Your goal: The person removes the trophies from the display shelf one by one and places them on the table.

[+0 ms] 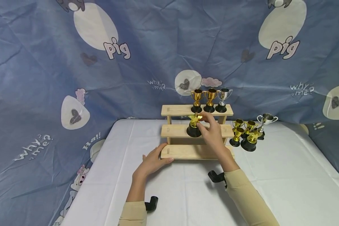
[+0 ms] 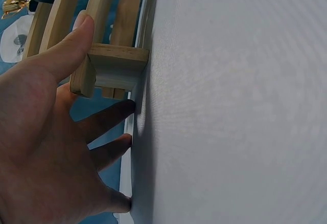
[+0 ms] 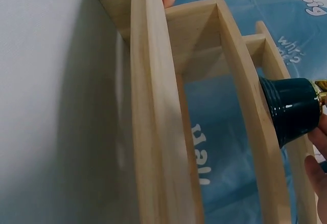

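Note:
A three-tier wooden display shelf (image 1: 197, 152) stands on the table. My right hand (image 1: 213, 131) pinches a gold star trophy (image 1: 194, 125) between thumb and fingers, its black base at the middle tier. In the right wrist view, that black base (image 3: 292, 106) shows right at the middle board, with fingertips (image 3: 314, 175) beside the gold stem. My left hand (image 1: 153, 160) grips the left end of the bottom tier. The left wrist view has its thumb (image 2: 76, 42) across the board end and the other fingers spread below, near the tablecloth.
On the top tier stand two gold-toned cup trophies (image 1: 197, 98) and a silver one (image 1: 223, 97). Right of the shelf is a group of several trophies: small gold cups (image 1: 237, 134), a gold star trophy (image 1: 250, 142) and a silver cup (image 1: 266, 119). A patterned blue curtain (image 1: 141, 56) hangs behind.

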Motion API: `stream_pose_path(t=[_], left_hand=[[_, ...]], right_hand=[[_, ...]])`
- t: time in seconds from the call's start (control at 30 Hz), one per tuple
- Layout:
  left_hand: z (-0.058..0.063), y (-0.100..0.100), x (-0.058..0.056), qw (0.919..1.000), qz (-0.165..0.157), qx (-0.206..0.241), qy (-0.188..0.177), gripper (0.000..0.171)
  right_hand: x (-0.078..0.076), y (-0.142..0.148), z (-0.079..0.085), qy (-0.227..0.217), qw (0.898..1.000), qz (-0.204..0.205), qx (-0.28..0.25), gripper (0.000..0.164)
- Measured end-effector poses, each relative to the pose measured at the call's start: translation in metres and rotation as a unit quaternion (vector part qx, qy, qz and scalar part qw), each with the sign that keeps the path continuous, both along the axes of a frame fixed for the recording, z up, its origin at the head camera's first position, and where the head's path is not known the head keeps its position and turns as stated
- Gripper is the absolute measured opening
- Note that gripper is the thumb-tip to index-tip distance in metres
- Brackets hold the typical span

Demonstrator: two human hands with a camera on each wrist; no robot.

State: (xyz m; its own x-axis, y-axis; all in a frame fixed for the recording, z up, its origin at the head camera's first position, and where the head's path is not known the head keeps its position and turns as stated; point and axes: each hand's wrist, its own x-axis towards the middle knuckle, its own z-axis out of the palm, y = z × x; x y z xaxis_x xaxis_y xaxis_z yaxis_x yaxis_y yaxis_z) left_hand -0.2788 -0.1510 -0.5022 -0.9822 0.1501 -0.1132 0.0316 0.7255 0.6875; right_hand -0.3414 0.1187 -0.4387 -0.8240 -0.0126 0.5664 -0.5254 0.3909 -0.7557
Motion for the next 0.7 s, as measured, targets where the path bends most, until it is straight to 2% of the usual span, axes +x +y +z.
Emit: stream_pose_path(t=[0.23, 0.47, 0.7], left_hand=[[0.002, 0.000, 0.001, 1.0000, 0.001, 0.004, -0.004, 0.079], [0.002, 0.000, 0.001, 0.9999, 0.007, 0.008, -0.007, 0.079], [0.002, 0.000, 0.002, 0.9999, 0.004, 0.012, -0.008, 0.079]], right_hand=[[0.000, -0.001, 0.001, 0.004, 1.000, -0.011, -0.024, 0.035], [0.024, -0.006, 0.030, -0.015, 0.998, -0.018, -0.052, 0.033], [0.028, 0.002, 0.033, -0.008, 0.998, -0.021, -0.050, 0.033]])
